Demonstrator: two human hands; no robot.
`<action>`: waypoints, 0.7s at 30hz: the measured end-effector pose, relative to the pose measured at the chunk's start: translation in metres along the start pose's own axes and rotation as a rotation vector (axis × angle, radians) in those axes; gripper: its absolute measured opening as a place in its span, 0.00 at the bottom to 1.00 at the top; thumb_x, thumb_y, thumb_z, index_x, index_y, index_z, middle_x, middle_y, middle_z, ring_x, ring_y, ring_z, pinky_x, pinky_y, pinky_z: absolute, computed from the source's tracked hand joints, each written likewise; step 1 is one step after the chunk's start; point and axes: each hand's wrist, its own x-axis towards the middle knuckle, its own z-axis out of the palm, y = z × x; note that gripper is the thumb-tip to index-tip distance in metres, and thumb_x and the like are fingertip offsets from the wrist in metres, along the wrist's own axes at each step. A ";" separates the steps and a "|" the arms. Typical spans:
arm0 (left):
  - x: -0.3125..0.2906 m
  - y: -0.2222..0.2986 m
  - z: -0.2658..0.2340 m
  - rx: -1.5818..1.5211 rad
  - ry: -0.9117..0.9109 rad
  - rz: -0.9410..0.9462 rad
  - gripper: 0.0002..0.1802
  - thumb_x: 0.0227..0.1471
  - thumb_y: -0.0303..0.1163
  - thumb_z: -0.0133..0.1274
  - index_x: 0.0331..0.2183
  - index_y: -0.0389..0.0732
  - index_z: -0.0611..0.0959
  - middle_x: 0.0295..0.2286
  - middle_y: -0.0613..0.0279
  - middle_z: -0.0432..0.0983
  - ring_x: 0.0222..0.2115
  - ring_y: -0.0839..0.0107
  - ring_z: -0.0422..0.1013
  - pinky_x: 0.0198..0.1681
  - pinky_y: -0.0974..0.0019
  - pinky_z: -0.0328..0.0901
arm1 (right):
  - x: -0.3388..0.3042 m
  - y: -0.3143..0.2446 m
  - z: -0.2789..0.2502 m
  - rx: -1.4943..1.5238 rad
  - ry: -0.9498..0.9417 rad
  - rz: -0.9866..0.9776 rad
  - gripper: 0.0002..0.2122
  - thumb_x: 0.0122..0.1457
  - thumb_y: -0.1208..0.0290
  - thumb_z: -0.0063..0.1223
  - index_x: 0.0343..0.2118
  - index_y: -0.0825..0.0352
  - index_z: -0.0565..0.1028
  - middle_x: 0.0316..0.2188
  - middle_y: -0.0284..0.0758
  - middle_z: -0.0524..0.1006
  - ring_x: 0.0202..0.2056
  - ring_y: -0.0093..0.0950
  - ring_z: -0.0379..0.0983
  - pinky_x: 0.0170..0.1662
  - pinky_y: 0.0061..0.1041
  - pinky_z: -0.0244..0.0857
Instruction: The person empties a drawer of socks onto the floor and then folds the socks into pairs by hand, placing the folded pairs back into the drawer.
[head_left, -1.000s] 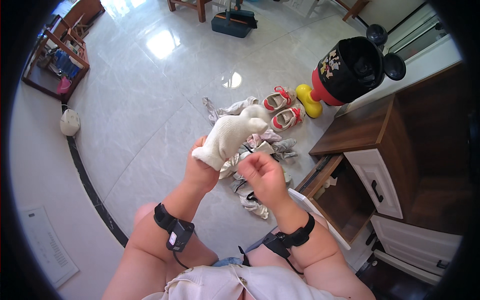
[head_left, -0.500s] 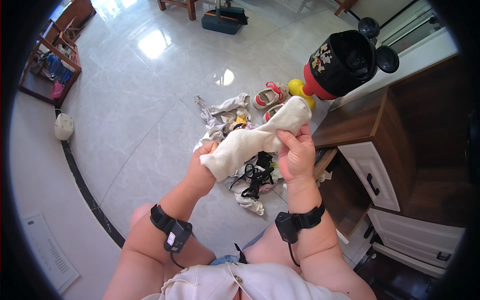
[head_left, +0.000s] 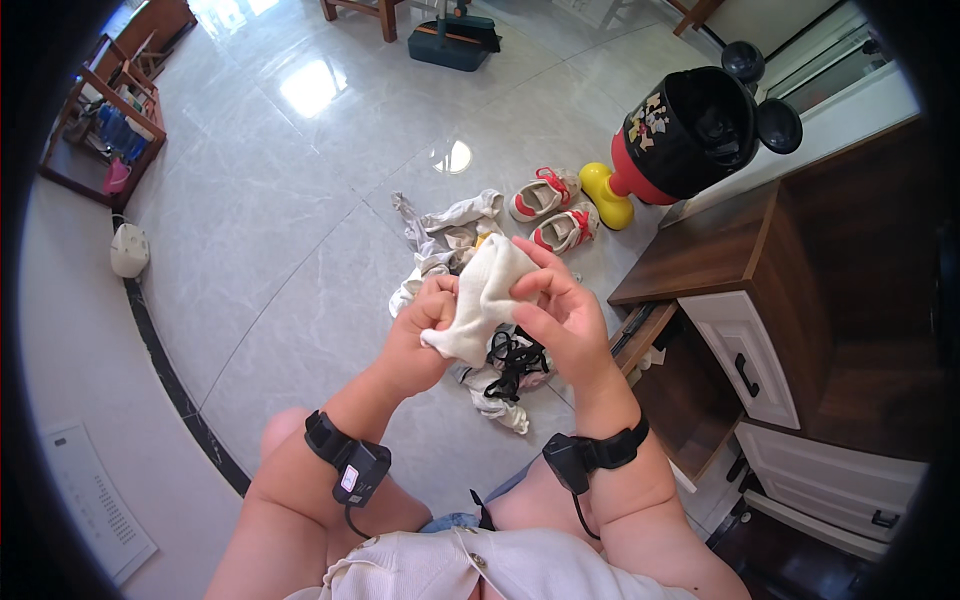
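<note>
One white sock point(head_left: 478, 305) was up in the air over the floor point(head_left: 290, 230), between the person's two hands. The left hand point(head_left: 418, 335) was clenched on its lower left end, a small corner of the knit poking out below the fist. The right hand point(head_left: 570, 318) was at the sock's other side, thumb and curled fingers against the fabric; whether they pinched it or only touched it could not be told. The sock was bent, its upper end pointing away from the person.

Below and beyond it, a heap of clothing point(head_left: 468, 209) in white and grey lay on the floor, closer to the right edge than to the left. A tangle of black straps point(head_left: 517, 362) lay on the near part of the heap. A pair of shoes point(head_left: 541, 197) with red laces stood just past it, near the yellow base point(head_left: 607, 196) of a black and red bin point(head_left: 650, 130).

Along the floor's right edge stood a brown cabinet point(head_left: 700, 235), one drawer point(head_left: 690, 405) pulled out. Toward the far edge was a dark dustpan point(head_left: 440, 52). A black strip point(head_left: 180, 372) ran along the left edge, with a white device point(head_left: 130, 252) beside it and a wooden shelf point(head_left: 150, 145) farther off at the far left corner.
</note>
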 end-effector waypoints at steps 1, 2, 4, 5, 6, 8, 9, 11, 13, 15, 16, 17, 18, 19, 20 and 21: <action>0.001 0.001 0.000 -0.001 0.001 0.002 0.16 0.42 0.22 0.57 0.19 0.46 0.66 0.40 0.66 0.63 0.41 0.75 0.59 0.45 0.70 0.57 | 0.000 -0.003 0.001 0.019 0.057 0.090 0.13 0.45 0.71 0.65 0.31 0.68 0.72 0.56 0.44 0.59 0.53 0.29 0.62 0.50 0.25 0.61; 0.002 0.004 0.002 0.117 0.003 0.053 0.18 0.40 0.22 0.58 0.18 0.46 0.63 0.38 0.65 0.62 0.39 0.74 0.60 0.44 0.71 0.57 | 0.001 -0.005 0.004 0.017 0.056 0.089 0.13 0.45 0.71 0.65 0.31 0.68 0.72 0.56 0.44 0.59 0.53 0.29 0.62 0.50 0.25 0.61; 0.003 0.009 0.004 0.233 0.004 0.104 0.21 0.38 0.21 0.60 0.17 0.45 0.61 0.37 0.64 0.61 0.37 0.73 0.60 0.43 0.72 0.57 | 0.001 -0.006 0.009 -0.237 0.057 -0.084 0.11 0.46 0.71 0.64 0.28 0.68 0.72 0.52 0.42 0.63 0.49 0.26 0.65 0.47 0.24 0.63; 0.004 0.011 0.005 0.224 -0.017 0.103 0.21 0.38 0.22 0.60 0.16 0.44 0.62 0.37 0.63 0.61 0.38 0.72 0.60 0.43 0.71 0.57 | 0.000 0.000 0.006 -0.238 0.058 -0.084 0.11 0.46 0.71 0.64 0.28 0.68 0.72 0.52 0.42 0.63 0.49 0.26 0.65 0.47 0.24 0.63; 0.003 0.012 0.005 0.217 -0.037 0.104 0.21 0.38 0.23 0.61 0.16 0.44 0.62 0.37 0.61 0.61 0.38 0.72 0.60 0.43 0.70 0.58 | 0.000 0.007 0.003 -0.307 0.082 -0.100 0.11 0.47 0.72 0.64 0.28 0.67 0.71 0.48 0.40 0.66 0.45 0.24 0.66 0.44 0.23 0.64; 0.001 0.003 0.003 0.148 -0.031 0.108 0.21 0.38 0.23 0.61 0.15 0.44 0.62 0.38 0.61 0.61 0.39 0.72 0.61 0.43 0.69 0.58 | -0.002 0.010 -0.006 -0.374 0.106 -0.119 0.10 0.48 0.72 0.63 0.28 0.67 0.71 0.44 0.38 0.69 0.40 0.22 0.68 0.42 0.22 0.65; 0.001 0.001 0.002 0.073 -0.029 0.109 0.21 0.38 0.24 0.61 0.15 0.43 0.63 0.38 0.60 0.61 0.39 0.72 0.61 0.43 0.69 0.58 | 0.000 0.006 -0.013 -0.304 0.223 0.044 0.10 0.49 0.73 0.62 0.29 0.67 0.70 0.40 0.36 0.69 0.37 0.21 0.67 0.39 0.21 0.65; -0.002 0.004 0.001 -0.010 -0.077 0.075 0.20 0.39 0.24 0.61 0.14 0.43 0.63 0.39 0.60 0.61 0.40 0.72 0.61 0.44 0.69 0.58 | 0.006 0.007 -0.019 -0.232 0.343 0.206 0.10 0.49 0.74 0.61 0.30 0.66 0.70 0.35 0.33 0.70 0.34 0.20 0.67 0.37 0.20 0.65; -0.001 0.008 0.002 -0.095 -0.132 0.044 0.20 0.39 0.24 0.60 0.14 0.43 0.64 0.40 0.59 0.61 0.40 0.72 0.61 0.44 0.68 0.58 | 0.017 0.014 -0.016 -0.124 0.547 -0.140 0.09 0.51 0.75 0.59 0.32 0.66 0.70 0.32 0.31 0.70 0.32 0.18 0.67 0.34 0.19 0.64; -0.002 0.011 0.004 -0.169 -0.136 0.017 0.19 0.38 0.24 0.60 0.14 0.43 0.65 0.40 0.59 0.63 0.41 0.73 0.61 0.44 0.68 0.58 | 0.016 0.011 -0.014 -0.398 0.593 -0.194 0.08 0.51 0.79 0.56 0.34 0.66 0.70 0.30 0.33 0.70 0.30 0.23 0.68 0.33 0.23 0.64; -0.002 0.015 0.006 -0.169 -0.137 0.016 0.19 0.38 0.24 0.60 0.14 0.43 0.65 0.40 0.59 0.63 0.41 0.73 0.61 0.44 0.68 0.58 | 0.016 0.009 -0.014 -0.750 0.556 -0.379 0.10 0.50 0.80 0.55 0.35 0.66 0.70 0.29 0.34 0.69 0.29 0.28 0.68 0.33 0.27 0.64; -0.002 0.020 0.007 -0.114 -0.201 0.008 0.18 0.37 0.25 0.61 0.14 0.43 0.65 0.40 0.59 0.64 0.41 0.72 0.61 0.44 0.68 0.59 | 0.016 0.009 -0.015 -1.101 0.502 -0.563 0.12 0.49 0.81 0.55 0.37 0.66 0.70 0.28 0.36 0.69 0.28 0.34 0.68 0.33 0.30 0.64; -0.002 0.024 0.006 -0.057 -0.265 0.000 0.17 0.37 0.25 0.61 0.15 0.43 0.66 0.39 0.60 0.65 0.42 0.72 0.61 0.44 0.68 0.59 | 0.015 0.012 -0.013 -1.086 0.503 -0.591 0.14 0.46 0.81 0.55 0.37 0.66 0.70 0.26 0.38 0.69 0.29 0.41 0.66 0.33 0.33 0.62; -0.003 0.022 0.005 -0.057 -0.264 0.000 0.17 0.37 0.25 0.61 0.15 0.43 0.66 0.39 0.60 0.65 0.42 0.72 0.61 0.44 0.68 0.59 | 0.014 0.012 -0.012 -1.086 0.503 -0.592 0.14 0.46 0.81 0.55 0.37 0.66 0.70 0.26 0.38 0.69 0.29 0.41 0.66 0.33 0.33 0.62; -0.005 0.018 0.004 -0.055 -0.262 -0.039 0.14 0.37 0.26 0.60 0.20 0.43 0.68 0.41 0.59 0.64 0.42 0.71 0.61 0.45 0.67 0.59 | 0.014 0.010 -0.012 -1.128 0.449 -0.649 0.12 0.47 0.81 0.56 0.36 0.65 0.71 0.26 0.37 0.69 0.29 0.39 0.67 0.33 0.33 0.62; -0.007 0.016 0.002 -0.050 -0.256 -0.081 0.13 0.38 0.26 0.59 0.24 0.44 0.70 0.42 0.58 0.64 0.43 0.69 0.62 0.46 0.66 0.59 | 0.014 0.009 -0.010 -1.165 0.390 -0.706 0.11 0.47 0.81 0.56 0.35 0.65 0.71 0.26 0.36 0.70 0.30 0.37 0.67 0.33 0.32 0.62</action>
